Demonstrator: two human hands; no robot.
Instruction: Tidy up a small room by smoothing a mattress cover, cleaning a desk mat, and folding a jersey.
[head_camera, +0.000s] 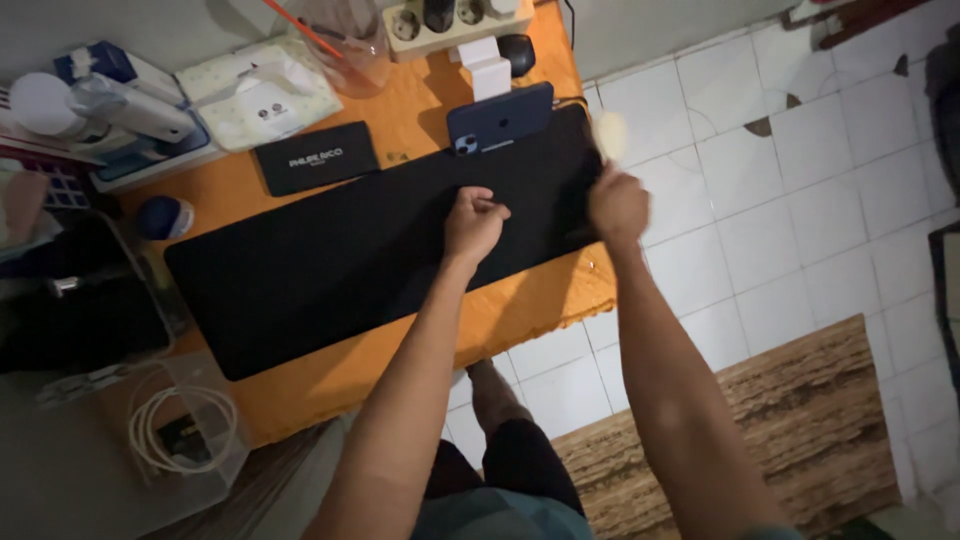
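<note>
A long black desk mat (330, 270) lies across an orange table (520, 310). My left hand (474, 223) rests on the mat's right part with the fingers curled into a fist. My right hand (618, 206) is at the mat's right edge, closed around a pale, blurred object (610, 133) that sticks up above the knuckles; I cannot tell what it is. A dark blue phone (500, 118) leans upright just behind the mat, a little beyond my left hand.
Behind the mat lie a flat black case (315, 157), a tissue pack (258, 95), a clear cup (348, 42), a power strip (455, 20) and a black mouse (517, 52). A clear box holding a white cable (185, 428) sits at the lower left. White floor tiles (790, 200) and a brown rug (745, 435) lie to the right.
</note>
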